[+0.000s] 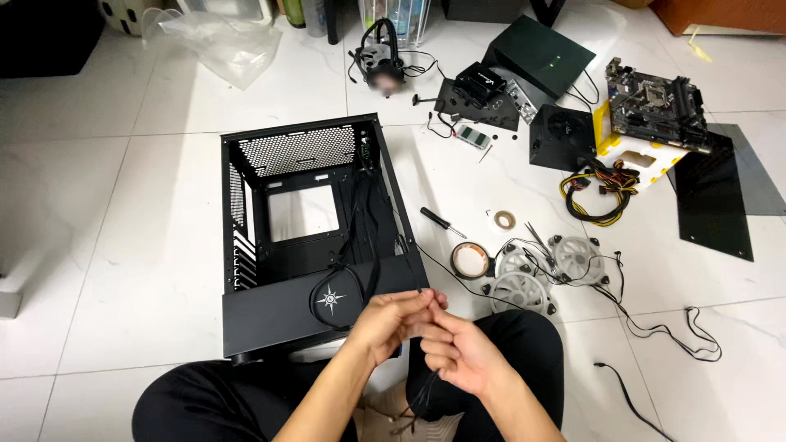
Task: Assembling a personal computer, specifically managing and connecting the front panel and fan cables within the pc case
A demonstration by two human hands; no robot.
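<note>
Just beside the case (315,245) edge, both hands (426,336) together pinch a black cable (413,274).

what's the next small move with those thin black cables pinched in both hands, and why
Probably draw the thin black cables taut and gather them into one bundle. The left hand and right hand pinch them together just in front of the open black metal computer case, and the strands run loose from its inside, trailing slack below the hands.
</note>
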